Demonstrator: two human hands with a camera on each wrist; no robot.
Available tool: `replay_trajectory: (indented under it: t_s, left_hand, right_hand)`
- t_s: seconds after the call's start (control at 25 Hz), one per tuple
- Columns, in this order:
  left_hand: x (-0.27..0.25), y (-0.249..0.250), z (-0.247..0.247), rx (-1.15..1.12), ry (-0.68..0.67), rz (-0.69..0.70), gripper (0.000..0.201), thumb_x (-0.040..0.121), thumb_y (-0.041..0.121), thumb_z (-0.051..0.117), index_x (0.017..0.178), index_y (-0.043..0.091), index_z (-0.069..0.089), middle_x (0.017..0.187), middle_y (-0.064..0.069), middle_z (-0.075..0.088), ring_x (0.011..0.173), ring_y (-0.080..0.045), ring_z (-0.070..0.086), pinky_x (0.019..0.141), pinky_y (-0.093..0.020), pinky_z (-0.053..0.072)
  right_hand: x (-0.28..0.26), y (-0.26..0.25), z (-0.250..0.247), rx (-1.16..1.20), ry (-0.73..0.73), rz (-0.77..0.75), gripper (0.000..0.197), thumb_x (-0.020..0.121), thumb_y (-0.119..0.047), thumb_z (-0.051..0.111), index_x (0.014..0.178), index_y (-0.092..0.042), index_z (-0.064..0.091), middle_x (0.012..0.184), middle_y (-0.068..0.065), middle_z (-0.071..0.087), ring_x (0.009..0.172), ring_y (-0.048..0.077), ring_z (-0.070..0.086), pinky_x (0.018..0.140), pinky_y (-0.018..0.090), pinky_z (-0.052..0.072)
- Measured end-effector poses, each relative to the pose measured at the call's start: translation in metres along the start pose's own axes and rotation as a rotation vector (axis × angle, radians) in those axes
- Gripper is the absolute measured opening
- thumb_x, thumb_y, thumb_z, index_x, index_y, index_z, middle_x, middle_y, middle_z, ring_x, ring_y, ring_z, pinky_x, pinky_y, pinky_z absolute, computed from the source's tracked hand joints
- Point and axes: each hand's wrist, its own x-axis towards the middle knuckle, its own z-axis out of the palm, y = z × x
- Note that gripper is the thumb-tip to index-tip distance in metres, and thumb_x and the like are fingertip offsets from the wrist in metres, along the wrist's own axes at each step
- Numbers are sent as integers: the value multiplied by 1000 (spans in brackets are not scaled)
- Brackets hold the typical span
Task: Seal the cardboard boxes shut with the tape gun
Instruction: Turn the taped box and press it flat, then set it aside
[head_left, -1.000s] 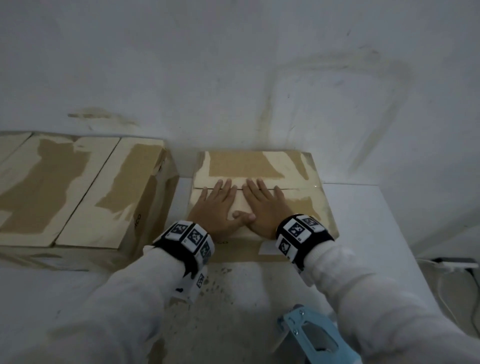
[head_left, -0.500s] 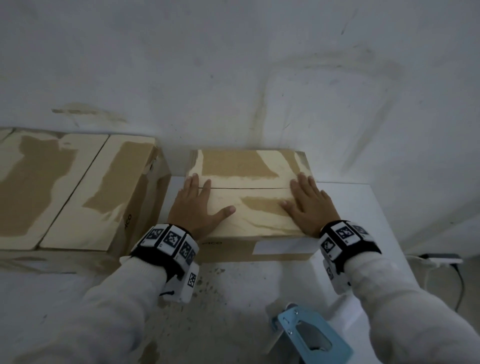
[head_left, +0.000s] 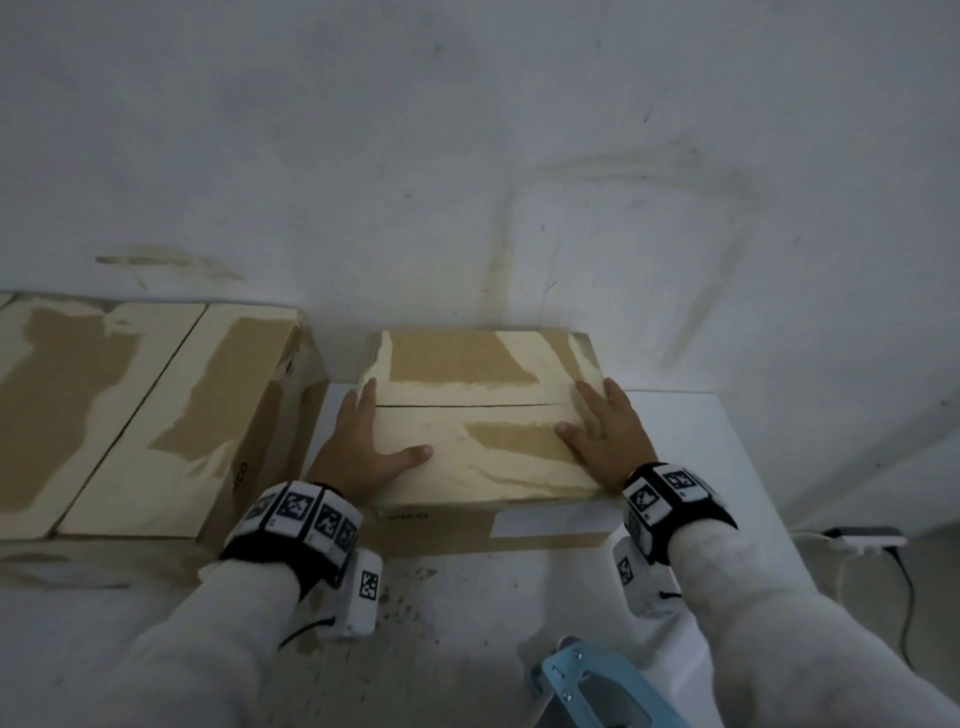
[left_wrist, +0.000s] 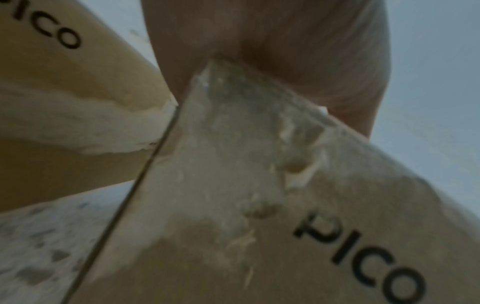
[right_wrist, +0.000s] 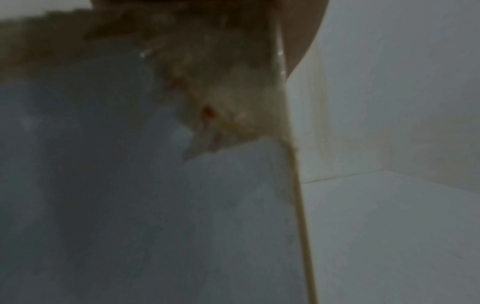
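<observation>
The blue tape gun (head_left: 602, 686) lies nearest on the white bench (head_left: 467, 613), cut off by the lower edge, partly behind the right sleeve. Beyond it the cardboard box (head_left: 483, 441) sits against the wall, long axis left to right, flap seam untaped. The left hand (head_left: 358, 447) and right hand (head_left: 605, 436) lie flat on its ends, each grip released, fingers straight. The right wrist view is blurred. A larger box (head_left: 130, 415) stands left.
</observation>
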Motion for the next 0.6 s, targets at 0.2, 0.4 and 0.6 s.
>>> replay_trajectory:
  t_s: [0.2, 0.4, 0.6]
  left_hand:
    - [-7, -10, 2, -312, 37, 15, 91, 83, 35, 67, 151, 20, 8, 158, 1, 13, 143, -21, 21, 115, -39, 23]
    - [-14, -3, -3, 61, -14, 14, 110, 74, 59, 64, 151, 22, -6, 158, 0, -19, 148, -22, -2, 118, -40, 14]
    - [-18, 8, 3, 80, -99, 60, 121, 60, 63, 72, 151, 30, -1, 156, 7, -24, 148, -20, 2, 116, -40, 23]
  right_hand:
    - [9, 8, 0, 95, -19, 44, 90, 82, -48, 62, 149, -13, 13, 156, 9, 21, 143, 24, 21, 116, 36, 18]
    - [-7, -7, -2, -259, -10, -22, 77, 82, -67, 42, 144, -27, 23, 159, 10, 5, 145, 28, 13, 115, 53, 15]
    - [-32, 1, -3, -433, -202, -210, 134, 32, -102, 15, 148, -35, 5, 160, 4, -10, 147, 25, -11, 115, 56, -1]
